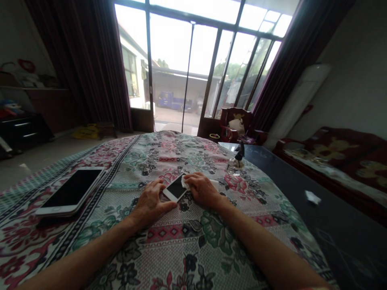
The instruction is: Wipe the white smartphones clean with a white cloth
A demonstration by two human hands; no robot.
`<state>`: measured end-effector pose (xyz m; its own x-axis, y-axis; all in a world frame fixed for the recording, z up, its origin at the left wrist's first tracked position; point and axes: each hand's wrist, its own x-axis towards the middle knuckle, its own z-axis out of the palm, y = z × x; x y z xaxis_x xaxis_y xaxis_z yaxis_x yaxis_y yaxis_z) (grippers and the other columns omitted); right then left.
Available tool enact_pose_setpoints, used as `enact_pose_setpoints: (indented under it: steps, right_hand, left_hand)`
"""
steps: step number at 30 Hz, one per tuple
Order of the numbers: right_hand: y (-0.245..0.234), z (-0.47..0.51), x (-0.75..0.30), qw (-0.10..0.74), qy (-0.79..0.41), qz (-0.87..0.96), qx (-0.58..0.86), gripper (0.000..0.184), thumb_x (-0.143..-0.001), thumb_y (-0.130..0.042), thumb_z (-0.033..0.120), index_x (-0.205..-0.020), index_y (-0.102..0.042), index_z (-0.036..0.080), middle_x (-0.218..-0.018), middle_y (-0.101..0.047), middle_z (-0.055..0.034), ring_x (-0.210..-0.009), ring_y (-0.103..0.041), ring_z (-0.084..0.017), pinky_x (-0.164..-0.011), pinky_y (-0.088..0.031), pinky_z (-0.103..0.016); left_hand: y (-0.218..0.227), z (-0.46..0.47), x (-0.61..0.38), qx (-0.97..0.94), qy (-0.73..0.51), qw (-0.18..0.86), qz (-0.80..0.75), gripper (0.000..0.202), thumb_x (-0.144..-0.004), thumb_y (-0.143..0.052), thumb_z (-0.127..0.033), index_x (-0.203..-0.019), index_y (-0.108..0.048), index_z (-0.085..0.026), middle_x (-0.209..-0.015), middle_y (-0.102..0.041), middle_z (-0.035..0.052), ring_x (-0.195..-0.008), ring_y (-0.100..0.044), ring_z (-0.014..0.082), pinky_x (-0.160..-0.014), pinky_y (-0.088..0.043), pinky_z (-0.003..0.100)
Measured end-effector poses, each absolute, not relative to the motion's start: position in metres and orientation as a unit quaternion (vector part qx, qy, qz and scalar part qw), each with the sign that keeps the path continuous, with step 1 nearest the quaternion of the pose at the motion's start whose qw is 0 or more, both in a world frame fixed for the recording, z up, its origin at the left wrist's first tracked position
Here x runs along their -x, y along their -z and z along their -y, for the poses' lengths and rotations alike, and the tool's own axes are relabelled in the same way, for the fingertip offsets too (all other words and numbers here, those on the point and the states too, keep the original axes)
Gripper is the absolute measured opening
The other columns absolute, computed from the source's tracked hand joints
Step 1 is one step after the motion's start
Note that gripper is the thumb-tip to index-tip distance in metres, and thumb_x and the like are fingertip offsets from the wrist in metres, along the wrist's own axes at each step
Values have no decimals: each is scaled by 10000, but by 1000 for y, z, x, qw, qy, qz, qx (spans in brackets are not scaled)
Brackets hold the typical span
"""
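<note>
A small white phone (175, 188) with a dark screen lies on a flowered cloth (181, 241) that covers the table. My left hand (151, 201) grips the phone's near left edge between thumb and fingers. My right hand (202, 189) presses a white wipe (185, 183) onto the phone's far right corner, fingers closed over it. More of the white wipe shows past the knuckles.
A larger white phone (71, 191) lies screen up at the left on the cloth. A small glass dish with a dark figure (237, 161) stands behind my right hand. Dark bare tabletop (317, 217) with a white scrap (312, 197) extends right. Chair and sofa beyond.
</note>
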<state>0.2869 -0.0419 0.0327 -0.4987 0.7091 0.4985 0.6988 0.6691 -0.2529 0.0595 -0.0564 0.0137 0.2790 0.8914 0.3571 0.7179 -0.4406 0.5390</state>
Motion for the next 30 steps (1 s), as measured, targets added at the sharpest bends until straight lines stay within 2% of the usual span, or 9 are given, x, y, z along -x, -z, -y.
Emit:
enact_pose_setpoints:
  steps: [5, 8, 12, 16, 21, 26, 30]
  right_hand:
    - [-36, 57, -273, 292, -42, 887, 354, 291, -700, -516, 58, -889, -687, 198, -1096, -700, -42, -994, -604, -178, -927, -458, -355]
    - [-40, 66, -262, 284, -55, 898, 330, 239, -739, -526, 99, -890, -682, 198, -1095, -696, -48, -943, -616, -167, -936, -442, -364]
    - [-40, 71, -253, 283, -66, 903, 317, 148, -809, -565, 199, -916, -668, 204, -1130, -683, -52, -978, -601, -175, -940, -432, -377]
    - [-38, 70, -250, 288, -73, 902, 312, 140, -792, -547, 158, -877, -652, 196, -1103, -688, -54, -967, -599, -167, -927, -435, -356]
    - [-38, 64, -252, 278, -67, 902, 323, 168, -725, -525, 105, -825, -635, 183, -1019, -693, -58, -915, -602, -153, -879, -451, -329]
    - [-39, 59, -261, 256, -59, 897, 356, 146, -710, -533, 105, -784, -617, 199, -959, -690, -33, -857, -593, -149, -826, -460, -308]
    - [-39, 48, -278, 282, -37, 867, 409, 118, -740, -550, 100, -764, -615, 195, -922, -692, -43, -850, -597, -154, -835, -453, -305]
  left_hand:
    - [-16, 57, -59, -791, -308, 145, -508, 448, -623, -722, -451, -966, -647, -173, -1315, -552, 181, -1260, -466, 348, -1064, -363, 494]
    - [-16, 56, -58, -799, -310, 139, -497, 421, -633, -695, -424, -972, -650, -178, -1300, -569, 156, -1248, -483, 336, -1061, -371, 482]
    - [-12, 53, -55, -807, -314, 127, -485, 378, -647, -618, -317, -997, -654, -180, -1282, -591, 126, -1230, -508, 308, -1060, -385, 450]
    - [-9, 51, -53, -804, -323, 129, -482, 330, -691, -511, -247, -960, -681, -162, -1263, -609, 122, -1215, -525, 277, -1070, -384, 421]
    - [-8, 48, -52, -788, -345, 147, -488, 309, -801, -437, -303, -899, -710, -197, -1204, -657, 81, -1159, -567, 252, -1038, -421, 433]
    - [-9, 47, -52, -778, -347, 149, -501, 302, -797, -467, -342, -881, -728, -215, -1180, -678, 67, -1132, -592, 250, -1029, -436, 422]
    - [-12, 48, -51, -777, -348, 153, -502, 303, -794, -488, -365, -882, -736, -216, -1173, -683, 75, -1121, -605, 257, -1025, -446, 420]
